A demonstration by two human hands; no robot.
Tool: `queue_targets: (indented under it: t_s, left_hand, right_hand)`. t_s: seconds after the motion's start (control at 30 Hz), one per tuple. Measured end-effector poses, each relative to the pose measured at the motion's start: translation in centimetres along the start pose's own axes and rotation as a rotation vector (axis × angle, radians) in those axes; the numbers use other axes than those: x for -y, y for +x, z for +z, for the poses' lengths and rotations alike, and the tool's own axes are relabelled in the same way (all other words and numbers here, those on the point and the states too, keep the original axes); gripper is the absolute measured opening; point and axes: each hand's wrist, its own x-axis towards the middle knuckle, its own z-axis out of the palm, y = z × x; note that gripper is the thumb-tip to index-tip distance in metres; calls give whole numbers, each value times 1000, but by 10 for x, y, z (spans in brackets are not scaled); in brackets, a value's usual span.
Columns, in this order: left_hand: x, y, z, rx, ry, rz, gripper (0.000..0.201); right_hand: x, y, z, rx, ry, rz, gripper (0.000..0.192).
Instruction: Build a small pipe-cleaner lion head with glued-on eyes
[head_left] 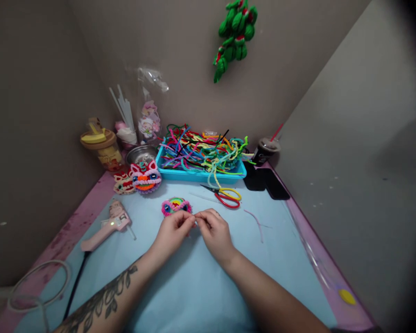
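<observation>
My left hand [175, 231] and my right hand [215, 233] meet fingertip to fingertip above the middle of the table. Both are closed in a pinch, and whatever is between the fingers is too small or hidden to name. Just behind my left hand lies a small pink, blue and rainbow lion head made of pipe cleaners [176, 205], its lower part covered by my fingers. Scissors [227, 196] with one yellow and one red handle lie beyond my right hand. To the right of that hand is a thin lilac pipe cleaner [256, 223].
A blue tray [201, 175] heaped with coloured pipe cleaners stands at the back. Finished lion heads [146, 178] sit left of it. A pink glue gun [113, 224] with a dark cord lies at left. Phones [275, 184] and a drink cup [266, 150] are at back right.
</observation>
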Motion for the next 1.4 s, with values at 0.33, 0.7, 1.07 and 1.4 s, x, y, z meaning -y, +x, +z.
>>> queue_targets:
  t_s: [0.33, 0.7, 1.07, 1.4]
  left_hand:
    - [5, -1, -2, 5, 266, 99, 20]
    - [14, -2, -8, -24, 649, 419, 21]
    - [13, -1, -4, 6, 556, 279, 16]
    - [6, 0, -3, 57, 428, 70, 23]
  right_hand:
    - [0, 2, -2, -13, -8, -4, 16]
    - [-5, 2, 0, 15, -87, -108, 14]
    - [-6, -1, 5, 38, -88, 9, 14]
    - [-5, 1, 7, 33, -70, 69, 14]
